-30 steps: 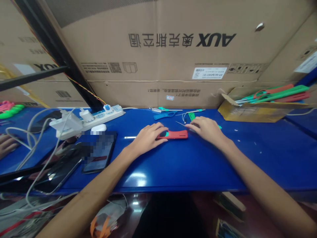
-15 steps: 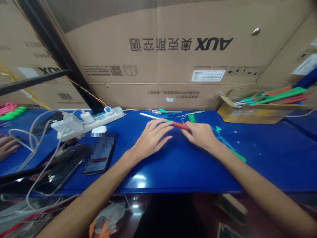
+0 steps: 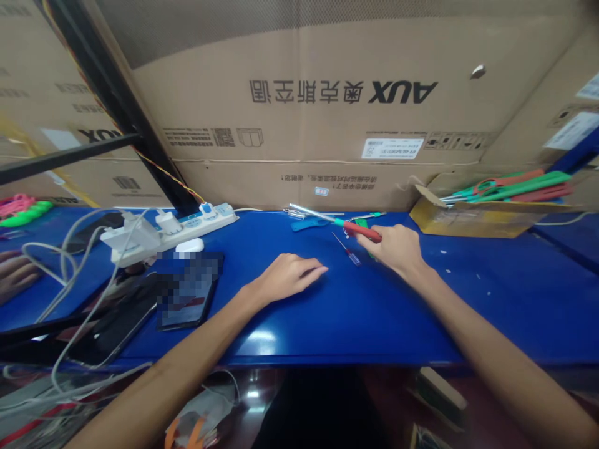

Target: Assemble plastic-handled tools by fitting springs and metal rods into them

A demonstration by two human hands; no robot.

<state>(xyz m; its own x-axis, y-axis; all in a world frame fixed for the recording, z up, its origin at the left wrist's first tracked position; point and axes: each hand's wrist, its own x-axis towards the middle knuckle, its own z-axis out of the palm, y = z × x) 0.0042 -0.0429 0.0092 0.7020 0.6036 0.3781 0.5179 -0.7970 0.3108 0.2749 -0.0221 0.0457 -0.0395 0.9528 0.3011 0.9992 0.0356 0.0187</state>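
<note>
My right hand is wrapped round the red handle of a slim tool with a green collar and a long silver shaft, which points up and to the left. My left hand rests low over the blue table, fingers curled in and nothing visible in them. Between the hands lies a small screwdriver with a clear purplish handle. Behind the tool, a blue flat piece and a green piece lie near the cardboard.
An open carton of green and red-handled tools stands at the right rear. At left are a power strip with chargers, a white case, phones and loose cables. Another person's hand shows at the far left. Cardboard walls the back.
My left hand has let go of the red-handled tool and moved down toward me. My right hand has moved slightly right with the tool, and the small screwdriver now shows on the table.
</note>
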